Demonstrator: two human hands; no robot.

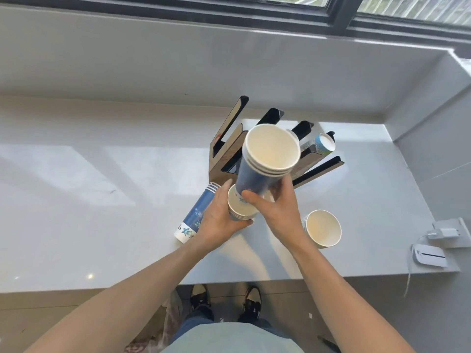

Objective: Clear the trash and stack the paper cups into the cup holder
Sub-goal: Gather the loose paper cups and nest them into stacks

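My right hand (275,212) grips a tall stack of blue-and-white paper cups (267,159), mouths up, and holds its base over a shorter cup stack (239,207) that my left hand (219,220) grips on the counter. Behind them stands the black-and-wood cup holder (224,154) with several slots; one slot at its right holds a cup stack (323,142). Another stack lies on its side (196,215) left of my left hand. A further stack stands upright (322,228) to the right of my right wrist.
The white countertop (89,200) runs to a front edge near my body. A white wall ledge and window are behind. At the far right lie a white device (429,254) and a plugged-in charger (443,231) with a hanging cable. A plastic bag (168,317) sits on the floor by my feet.
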